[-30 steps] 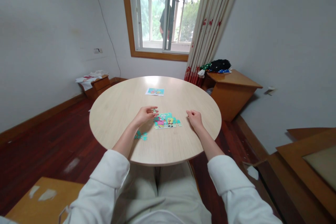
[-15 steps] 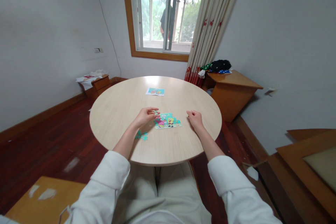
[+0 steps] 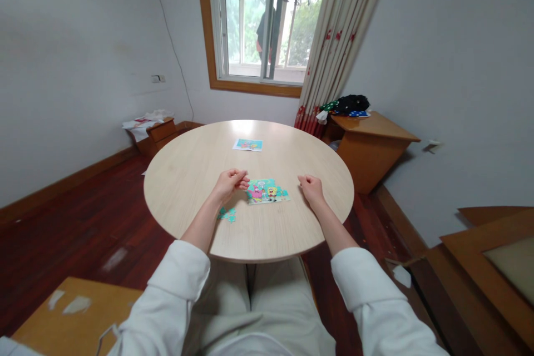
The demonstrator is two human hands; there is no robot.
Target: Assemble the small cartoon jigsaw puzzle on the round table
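A partly joined jigsaw puzzle [image 3: 267,191] with cartoon figures, pink and yellow on turquoise, lies flat on the round table [image 3: 267,239]. Just off its left edge is my left hand [image 3: 232,183], closed in a pinch on a small jigsaw piece that the fingers mostly cover. Several loose turquoise jigsaw pieces [image 3: 227,214] lie below that hand, near its forearm. My right hand [image 3: 311,188] rests on the table to the right of the puzzle, curled into a loose fist, with nothing showing in it.
Farther back on the table lies a printed picture sheet [image 3: 248,145] with similar figures. Behind stand a window, a curtain [image 3: 329,50] and a wooden cabinet [image 3: 371,139] topped with dark cloth [image 3: 352,103]. A person [image 3: 265,36] is outside the window.
My left hand has turned slightly and drawn its fingers together, so the piece it holds shows less. My right hand keeps its place; the view has shifted a little.
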